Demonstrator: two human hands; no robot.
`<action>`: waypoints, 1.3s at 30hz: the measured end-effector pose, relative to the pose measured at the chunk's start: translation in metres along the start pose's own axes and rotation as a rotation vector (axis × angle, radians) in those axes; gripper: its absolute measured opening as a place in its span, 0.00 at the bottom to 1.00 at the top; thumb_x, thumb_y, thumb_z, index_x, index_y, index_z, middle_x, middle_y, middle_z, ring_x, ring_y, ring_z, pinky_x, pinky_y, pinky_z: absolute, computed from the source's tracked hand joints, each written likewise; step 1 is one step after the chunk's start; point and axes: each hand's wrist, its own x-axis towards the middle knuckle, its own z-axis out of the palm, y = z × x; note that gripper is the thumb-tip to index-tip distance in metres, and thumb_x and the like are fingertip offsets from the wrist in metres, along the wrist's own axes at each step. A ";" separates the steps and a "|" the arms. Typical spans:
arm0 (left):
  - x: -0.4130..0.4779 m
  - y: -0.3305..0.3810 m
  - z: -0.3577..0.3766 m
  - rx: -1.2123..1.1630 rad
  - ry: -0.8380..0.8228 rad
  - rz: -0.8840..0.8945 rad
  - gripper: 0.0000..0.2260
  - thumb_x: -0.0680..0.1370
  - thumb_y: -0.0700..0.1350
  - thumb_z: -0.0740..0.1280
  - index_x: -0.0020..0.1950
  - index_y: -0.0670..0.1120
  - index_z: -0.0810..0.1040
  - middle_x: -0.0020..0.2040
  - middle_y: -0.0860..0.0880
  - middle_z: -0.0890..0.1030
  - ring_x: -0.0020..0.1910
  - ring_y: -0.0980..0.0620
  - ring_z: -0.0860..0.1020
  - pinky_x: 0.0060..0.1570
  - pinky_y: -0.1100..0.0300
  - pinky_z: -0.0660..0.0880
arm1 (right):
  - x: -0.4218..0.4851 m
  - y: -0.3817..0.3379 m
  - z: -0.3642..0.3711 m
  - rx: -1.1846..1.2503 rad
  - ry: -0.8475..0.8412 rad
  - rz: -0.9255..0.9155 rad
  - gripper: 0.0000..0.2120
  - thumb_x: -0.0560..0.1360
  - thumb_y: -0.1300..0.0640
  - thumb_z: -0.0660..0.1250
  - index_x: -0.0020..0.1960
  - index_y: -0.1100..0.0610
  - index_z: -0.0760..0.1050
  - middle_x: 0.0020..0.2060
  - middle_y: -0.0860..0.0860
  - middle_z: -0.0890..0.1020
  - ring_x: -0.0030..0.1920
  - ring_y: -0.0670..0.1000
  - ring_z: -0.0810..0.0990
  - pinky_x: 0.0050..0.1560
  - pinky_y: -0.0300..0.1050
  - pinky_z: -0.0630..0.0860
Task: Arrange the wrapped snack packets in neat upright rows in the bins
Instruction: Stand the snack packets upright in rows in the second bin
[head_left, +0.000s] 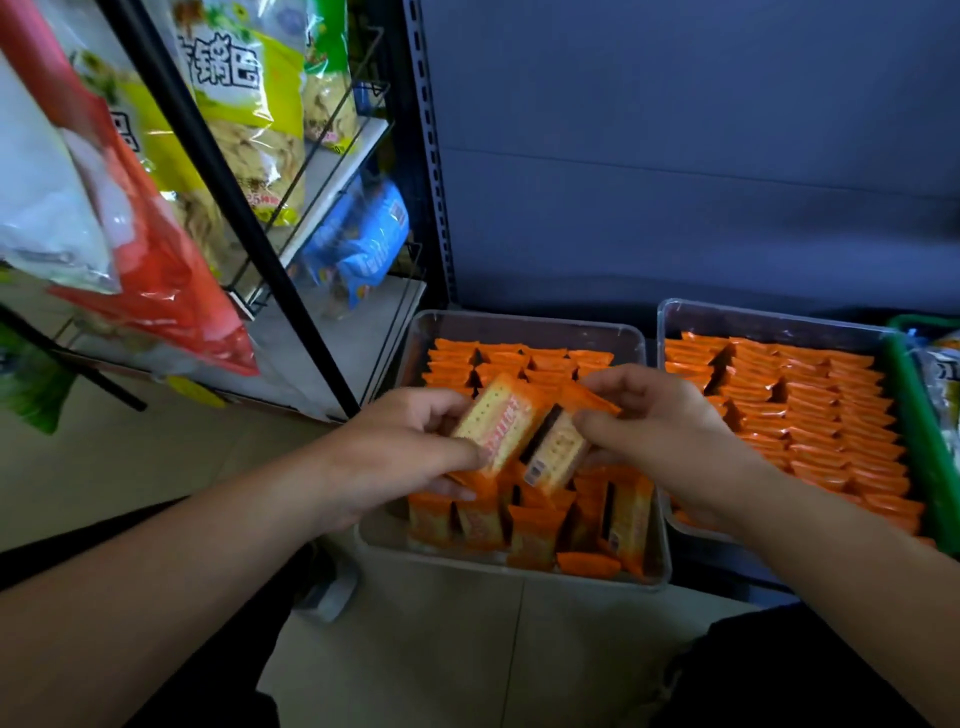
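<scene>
- Left hand (410, 452) grips a packet (498, 426) by its long sides, thumb underneath, with the cracker face up and tilted.
- Right hand (660, 431) pinches the orange end of a 2nd packet (553, 460), which overlaps the 1st one's lower edge.
- Both packets are held above the middle of the left bin (511, 570), clear of its rim.
- In this bin, the back rows (519, 364) stand upright and tight, with a bare strip between them and the rear wall.
- The front packets (532, 530) lean unevenly with gaps between them, and 1 lies flat against the front wall.
- The right bin (769, 318) sits just beside the left bin, with a narrow gap between their rims. Its rows (810, 405) run nearly wall to wall.
- A green basket (917, 415) lies along the right bin's far side.
- A rack (332, 171) of large snack bags (244, 104) crowds the left bin's left side.
- Bare floor (441, 649) lies in front of the bins, between the person's forearms.
</scene>
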 end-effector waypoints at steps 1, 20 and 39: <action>0.001 0.001 0.004 -0.018 -0.003 0.020 0.14 0.79 0.33 0.72 0.60 0.48 0.84 0.54 0.47 0.86 0.52 0.49 0.86 0.50 0.51 0.85 | -0.001 -0.002 0.007 0.055 -0.002 -0.008 0.13 0.77 0.64 0.74 0.60 0.55 0.79 0.53 0.52 0.87 0.47 0.53 0.88 0.48 0.50 0.86; 0.004 0.021 -0.030 0.368 0.124 0.187 0.16 0.76 0.41 0.76 0.61 0.55 0.79 0.50 0.55 0.88 0.48 0.50 0.86 0.54 0.45 0.82 | 0.018 -0.017 -0.001 0.157 -0.184 0.081 0.16 0.75 0.56 0.76 0.61 0.59 0.80 0.52 0.55 0.88 0.53 0.55 0.88 0.56 0.56 0.83; 0.011 0.009 -0.039 0.443 0.067 0.207 0.14 0.78 0.46 0.76 0.60 0.53 0.76 0.48 0.51 0.87 0.46 0.48 0.86 0.52 0.40 0.83 | 0.023 -0.017 0.000 0.306 -0.183 0.210 0.11 0.80 0.60 0.70 0.61 0.61 0.79 0.54 0.61 0.87 0.52 0.60 0.88 0.54 0.58 0.84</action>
